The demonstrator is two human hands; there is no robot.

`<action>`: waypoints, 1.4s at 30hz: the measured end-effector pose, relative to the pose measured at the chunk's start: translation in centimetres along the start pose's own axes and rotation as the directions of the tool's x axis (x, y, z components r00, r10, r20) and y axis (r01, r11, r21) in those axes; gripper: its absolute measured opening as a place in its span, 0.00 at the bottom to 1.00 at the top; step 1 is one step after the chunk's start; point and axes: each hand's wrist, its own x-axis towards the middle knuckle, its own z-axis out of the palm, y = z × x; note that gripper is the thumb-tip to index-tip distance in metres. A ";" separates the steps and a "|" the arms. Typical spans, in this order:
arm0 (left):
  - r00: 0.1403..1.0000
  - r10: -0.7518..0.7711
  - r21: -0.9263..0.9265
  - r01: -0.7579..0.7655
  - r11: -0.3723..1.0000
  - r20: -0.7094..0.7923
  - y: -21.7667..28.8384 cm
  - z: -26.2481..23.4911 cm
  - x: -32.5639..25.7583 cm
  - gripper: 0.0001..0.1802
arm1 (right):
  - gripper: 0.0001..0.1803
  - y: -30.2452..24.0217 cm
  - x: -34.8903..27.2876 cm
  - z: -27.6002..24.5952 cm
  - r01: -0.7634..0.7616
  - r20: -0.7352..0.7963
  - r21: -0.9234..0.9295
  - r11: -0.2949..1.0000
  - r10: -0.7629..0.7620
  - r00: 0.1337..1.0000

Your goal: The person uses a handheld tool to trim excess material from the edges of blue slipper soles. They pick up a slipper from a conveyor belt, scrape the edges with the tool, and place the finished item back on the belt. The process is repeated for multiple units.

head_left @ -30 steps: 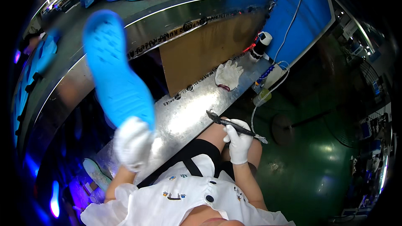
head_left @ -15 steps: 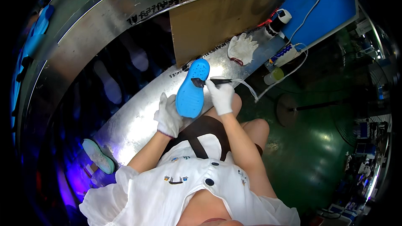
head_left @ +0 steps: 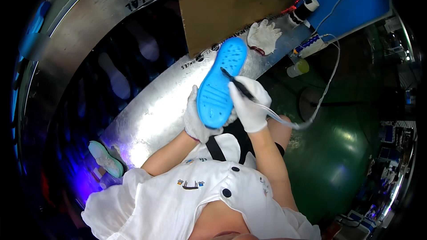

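A blue shoe sole [head_left: 215, 93] is held up over the metal bench, its inner face with small holes and ridges turned upward. My left hand [head_left: 195, 118], in a white glove, grips the heel end from the left side and from below; some of its fingers are hidden under the sole. In my right hand [head_left: 252, 103], also gloved in white, is a black brush [head_left: 240, 86] with a pale tube [head_left: 278, 116] trailing from its rear end. The brush tip lies over the middle of the sole, near its right edge.
A metal bench [head_left: 151, 115] carries a loose white glove [head_left: 263, 38], a dark bottle with a white cap [head_left: 304, 10] and a brown cardboard panel [head_left: 231, 9]. At left sits a pale shoe [head_left: 106, 159]; further soles [head_left: 113, 75] stand in the dark space behind. A yellow-capped container [head_left: 299, 68] is at right.
The sole has moved right and toward me, tilting its toe end further right. The brush has swung from across the sole to point up-left, and its tube has shifted.
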 end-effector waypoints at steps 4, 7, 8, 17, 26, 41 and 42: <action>0.893 0.425 0.211 -0.448 0.869 0.146 -2.2 -1.2 1.5 0.48 | 0.11 -3.0 -1.7 0.0 0.395 0.289 -0.037 0.918 -0.368 0.884; 0.989 0.135 -0.017 -0.134 0.991 0.067 -1.1 0.6 -0.1 0.54 | 0.10 -2.7 -0.8 -1.4 0.197 0.218 0.251 0.948 -0.253 0.943; 0.995 0.008 -0.054 -0.003 0.999 0.097 -0.9 0.9 -1.0 0.55 | 0.09 -2.1 0.0 -1.3 0.091 0.070 0.195 0.977 -0.107 0.992; 0.861 0.142 -0.253 -0.017 0.967 0.488 0.0 0.7 0.2 0.57 | 0.11 -2.5 -1.5 -0.7 0.159 0.047 0.094 0.983 -0.164 0.985; 0.909 0.339 -0.240 -0.283 0.929 0.242 1.0 0.5 1.7 0.56 | 0.10 -2.8 -2.8 0.4 -0.241 0.039 0.391 0.888 0.246 0.969; 0.775 -0.157 0.191 0.048 0.980 0.612 8.0 1.2 1.4 0.44 | 0.17 -5.6 -1.5 -4.3 0.500 0.676 -0.069 0.863 -0.328 0.660; 0.834 -0.054 0.449 -0.240 0.861 0.550 8.2 2.9 0.9 0.44 | 0.15 -4.3 -1.3 -3.7 0.354 0.539 0.092 0.931 -0.345 0.768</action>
